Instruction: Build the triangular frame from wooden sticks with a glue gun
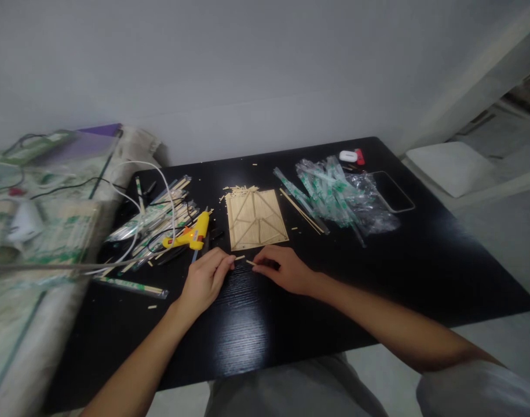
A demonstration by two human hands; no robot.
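Wooden stubs (pixel 240 258) pinched by both hands (pixel 209 277), flat ribbed panel (pixel 265 208)

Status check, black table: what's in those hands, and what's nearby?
Left hand: pinching short stick. Right hand: pinching another stick, sticks apart. Wooden panel flat beyond them. Nearest clutter: yellow glue gun, by left hand.

Pale sticks (pixel 240 258), tan panel (pixel 256 207), black table (pixel 377 272) (streaky grain).
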